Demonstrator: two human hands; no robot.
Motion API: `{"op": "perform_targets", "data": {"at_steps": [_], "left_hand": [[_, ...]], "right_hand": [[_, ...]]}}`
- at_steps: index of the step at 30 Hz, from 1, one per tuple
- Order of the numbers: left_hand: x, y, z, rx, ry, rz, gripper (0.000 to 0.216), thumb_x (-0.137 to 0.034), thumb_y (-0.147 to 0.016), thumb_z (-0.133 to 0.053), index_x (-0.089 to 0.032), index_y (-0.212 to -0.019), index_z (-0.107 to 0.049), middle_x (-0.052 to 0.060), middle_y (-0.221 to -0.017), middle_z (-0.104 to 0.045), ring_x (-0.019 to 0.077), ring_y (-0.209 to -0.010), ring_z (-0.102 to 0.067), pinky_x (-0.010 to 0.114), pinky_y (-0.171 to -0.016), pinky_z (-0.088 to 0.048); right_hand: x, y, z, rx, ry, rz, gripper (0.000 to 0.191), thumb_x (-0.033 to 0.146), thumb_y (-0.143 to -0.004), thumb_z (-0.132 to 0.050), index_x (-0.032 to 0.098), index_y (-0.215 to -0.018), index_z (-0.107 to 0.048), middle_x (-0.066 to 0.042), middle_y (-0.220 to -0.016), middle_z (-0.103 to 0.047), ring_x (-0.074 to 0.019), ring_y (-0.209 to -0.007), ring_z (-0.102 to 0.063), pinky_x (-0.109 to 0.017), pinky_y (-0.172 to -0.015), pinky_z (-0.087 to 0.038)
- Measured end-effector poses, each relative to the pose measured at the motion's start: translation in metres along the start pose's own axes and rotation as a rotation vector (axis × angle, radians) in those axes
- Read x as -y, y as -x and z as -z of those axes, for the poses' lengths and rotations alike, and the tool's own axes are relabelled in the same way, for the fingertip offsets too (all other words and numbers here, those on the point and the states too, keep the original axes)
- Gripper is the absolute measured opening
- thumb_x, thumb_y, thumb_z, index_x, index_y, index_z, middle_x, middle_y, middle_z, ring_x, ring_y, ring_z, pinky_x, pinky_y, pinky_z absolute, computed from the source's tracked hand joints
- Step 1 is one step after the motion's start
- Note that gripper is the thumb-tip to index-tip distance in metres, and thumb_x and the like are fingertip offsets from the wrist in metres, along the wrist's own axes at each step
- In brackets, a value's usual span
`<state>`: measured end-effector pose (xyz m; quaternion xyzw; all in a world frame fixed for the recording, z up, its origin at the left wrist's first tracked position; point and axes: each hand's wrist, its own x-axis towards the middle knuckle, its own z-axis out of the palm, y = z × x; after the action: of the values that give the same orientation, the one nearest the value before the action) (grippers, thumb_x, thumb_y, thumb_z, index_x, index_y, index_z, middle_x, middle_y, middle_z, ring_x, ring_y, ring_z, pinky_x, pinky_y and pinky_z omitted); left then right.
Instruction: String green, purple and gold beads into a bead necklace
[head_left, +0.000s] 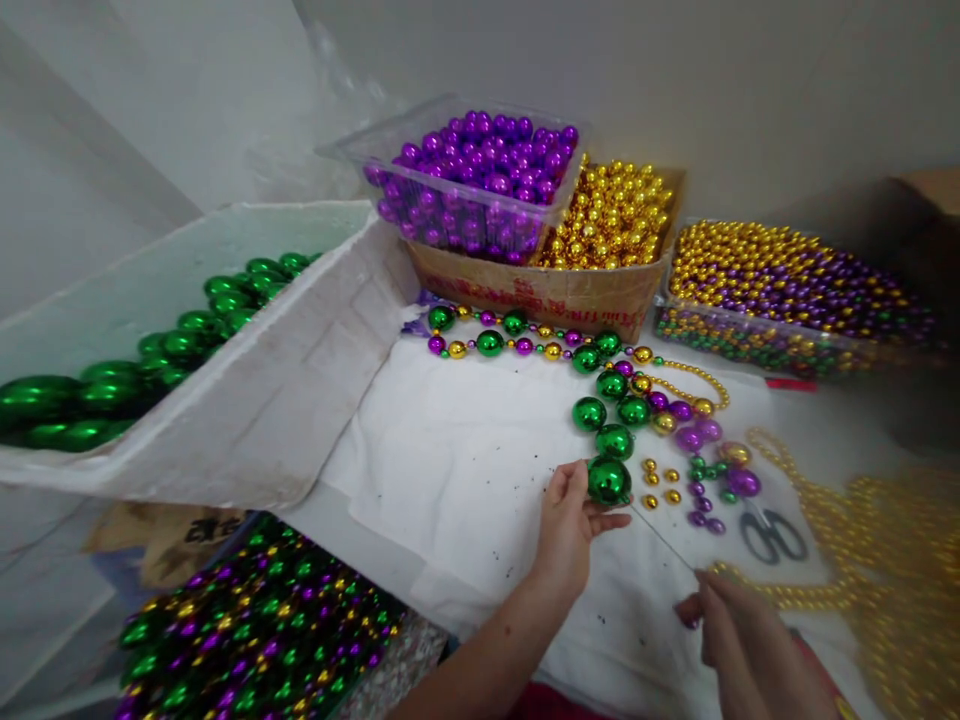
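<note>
My left hand (568,527) pinches a large shiny green bead (608,481), the end of a strand of green, purple and gold beads (577,355) that curls across the white cloth (465,470). A thin thread (664,540) runs from that bead to my right hand (739,630), whose fingers are pinched together on the thread near the lower right. Small loose gold beads (658,485) and purple beads (705,505) lie just right of the green bead.
A white foam box of big green beads (150,350) stands at left. Behind are a clear tub of purple beads (480,170), a carton of gold beads (611,215) and a tray of mixed beads (795,280). Scissors (772,535) and gold strands (885,560) lie right; finished necklaces (255,630) lower left.
</note>
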<state>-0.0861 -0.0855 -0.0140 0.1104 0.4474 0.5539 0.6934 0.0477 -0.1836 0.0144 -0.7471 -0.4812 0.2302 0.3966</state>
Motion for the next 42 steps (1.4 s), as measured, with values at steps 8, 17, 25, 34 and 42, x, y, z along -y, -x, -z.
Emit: {"op": "perform_targets", "data": {"at_steps": [8, 17, 25, 34, 42], "left_hand": [[0.000, 0.001, -0.010, -0.003, 0.110, 0.431, 0.039, -0.043, -0.091, -0.046, -0.006, -0.100, -0.057, 0.014, -0.085, -0.068, 0.0231, -0.070, -0.069, 0.026, -0.059, -0.053], [-0.005, -0.002, -0.015, -0.053, 0.100, 0.502, 0.045, -0.044, -0.092, -0.044, -0.002, -0.100, -0.058, 0.012, -0.073, -0.066, 0.0190, -0.060, -0.065, 0.027, -0.056, -0.053], [-0.003, 0.004, -0.016, -0.047, 0.067, 0.439, 0.042, -0.044, -0.092, -0.044, -0.004, -0.091, -0.058, 0.010, -0.072, -0.065, 0.0170, -0.055, -0.063, 0.027, -0.053, -0.052], [-0.001, 0.002, -0.013, -0.015, 0.044, 0.426, 0.041, -0.043, -0.092, -0.044, -0.005, -0.090, -0.060, 0.012, -0.078, -0.067, 0.0161, -0.057, -0.063, 0.028, -0.057, -0.052], [-0.005, 0.005, -0.015, 0.010, 0.095, 0.429, 0.037, -0.042, -0.091, -0.047, -0.008, -0.089, -0.061, 0.009, -0.077, -0.068, 0.0160, -0.058, -0.064, 0.028, -0.058, -0.053]], "right_hand": [[0.043, -0.029, 0.012, -0.156, 0.159, 0.590, 0.019, 0.021, -0.091, -0.047, 0.020, -0.093, -0.065, -0.006, -0.085, -0.071, -0.0189, -0.075, -0.068, -0.027, -0.068, -0.050], [0.059, -0.035, 0.019, -0.133, 0.254, 0.750, 0.023, 0.012, -0.093, -0.038, 0.014, -0.100, -0.059, -0.011, -0.091, -0.068, -0.0167, -0.077, -0.067, -0.023, -0.067, -0.048], [0.055, -0.031, 0.014, -0.117, 0.281, 0.804, 0.022, 0.006, -0.092, -0.041, 0.012, -0.107, -0.056, -0.011, -0.093, -0.067, -0.0161, -0.081, -0.065, -0.022, -0.072, -0.047], [0.044, -0.034, 0.006, -0.113, 0.269, 0.847, 0.023, 0.005, -0.090, -0.042, 0.010, -0.107, -0.056, -0.011, -0.092, -0.066, -0.0159, -0.081, -0.063, -0.022, -0.069, -0.046], [0.034, -0.036, -0.016, -0.065, 0.237, 0.752, 0.024, 0.006, -0.091, -0.041, 0.013, -0.106, -0.058, -0.009, -0.094, -0.067, -0.0165, -0.082, -0.063, -0.025, -0.067, -0.045]]}}
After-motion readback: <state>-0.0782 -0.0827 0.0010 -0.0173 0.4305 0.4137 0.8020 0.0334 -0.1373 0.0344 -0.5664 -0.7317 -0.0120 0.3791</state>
